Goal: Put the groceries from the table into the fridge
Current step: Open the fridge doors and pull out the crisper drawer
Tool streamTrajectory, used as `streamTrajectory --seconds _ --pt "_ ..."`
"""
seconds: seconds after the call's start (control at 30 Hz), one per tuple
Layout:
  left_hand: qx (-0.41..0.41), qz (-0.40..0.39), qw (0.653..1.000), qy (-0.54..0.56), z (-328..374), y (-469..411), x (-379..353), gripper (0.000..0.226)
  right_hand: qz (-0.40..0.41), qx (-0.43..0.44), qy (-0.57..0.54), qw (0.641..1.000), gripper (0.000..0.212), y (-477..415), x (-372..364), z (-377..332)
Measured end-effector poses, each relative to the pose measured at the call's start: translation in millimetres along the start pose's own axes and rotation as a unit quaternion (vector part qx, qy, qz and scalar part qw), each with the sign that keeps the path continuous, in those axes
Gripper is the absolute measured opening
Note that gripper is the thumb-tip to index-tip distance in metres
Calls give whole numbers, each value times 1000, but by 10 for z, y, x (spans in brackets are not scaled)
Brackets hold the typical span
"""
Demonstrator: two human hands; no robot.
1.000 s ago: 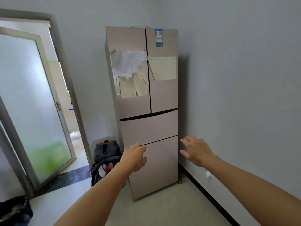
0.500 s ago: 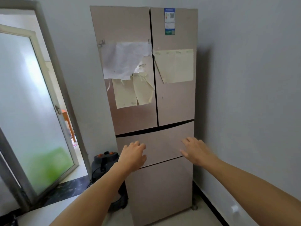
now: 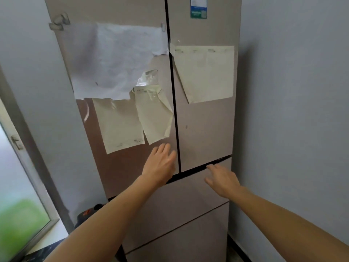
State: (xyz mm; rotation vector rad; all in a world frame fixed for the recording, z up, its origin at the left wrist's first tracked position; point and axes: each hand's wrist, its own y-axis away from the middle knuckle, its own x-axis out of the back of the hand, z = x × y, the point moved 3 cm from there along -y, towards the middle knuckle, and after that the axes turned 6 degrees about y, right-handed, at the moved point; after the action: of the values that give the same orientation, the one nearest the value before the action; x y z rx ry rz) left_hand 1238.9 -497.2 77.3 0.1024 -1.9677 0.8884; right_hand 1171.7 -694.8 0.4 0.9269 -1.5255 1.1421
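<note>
A tall pinkish-beige fridge (image 3: 204, 129) fills the view, with two upper doors and two drawers below, all closed. Papers are stuck on both upper doors. My left hand (image 3: 160, 165) is open, its fingers at the lower inner corner of the left upper door, beside the centre seam. My right hand (image 3: 221, 178) is open too, fingertips at the dark gap under the right upper door. Neither hand holds anything. No groceries or table are in view.
A grey wall (image 3: 294, 129) stands close on the fridge's right. A glass door in a metal frame (image 3: 17, 148) is at the left. A dark vacuum-like object (image 3: 88, 214) sits on the floor beside the fridge's left side.
The fridge has grown larger in view as I came closer. Both hands have risen from drawer height to the bottom edge of the upper doors.
</note>
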Motion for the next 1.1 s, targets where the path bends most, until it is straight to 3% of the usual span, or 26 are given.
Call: streamTrajectory --seconds 0.13,0.27,0.33,0.37,0.43,0.5,0.7,0.87,1.1 --pt "-18 32 999 0 -163 -487 -440 31 -24 -60 -124 990 49 -401 -278 75" --pt "-34 89 995 -18 -265 -794 -836 45 -41 -188 -328 925 62 -805 -718 182" --pt "-33 114 992 -37 -318 -891 -1003 50 -62 -234 -448 861 86 -1022 -985 197" --pt "-33 126 990 -49 -339 -921 -1090 51 -72 -264 -517 811 88 -1117 -1073 185" --pt "-36 157 984 -78 -367 -944 -1251 50 -80 -329 -646 684 69 -1295 -1216 157" --pt "-39 180 977 -105 -387 -964 -1364 51 -83 -357 -720 589 59 -1439 -1302 134" --pt "-37 201 966 -156 -439 -996 -1493 56 -131 -342 -825 430 66 -1576 -1446 18" --pt "-21 172 974 -149 -384 -973 -1423 55 -180 -325 -847 380 69 -1532 -1375 96" --pt "-50 108 981 -150 -154 -851 -1110 54 -192 -313 -833 413 60 -1303 -1291 158"
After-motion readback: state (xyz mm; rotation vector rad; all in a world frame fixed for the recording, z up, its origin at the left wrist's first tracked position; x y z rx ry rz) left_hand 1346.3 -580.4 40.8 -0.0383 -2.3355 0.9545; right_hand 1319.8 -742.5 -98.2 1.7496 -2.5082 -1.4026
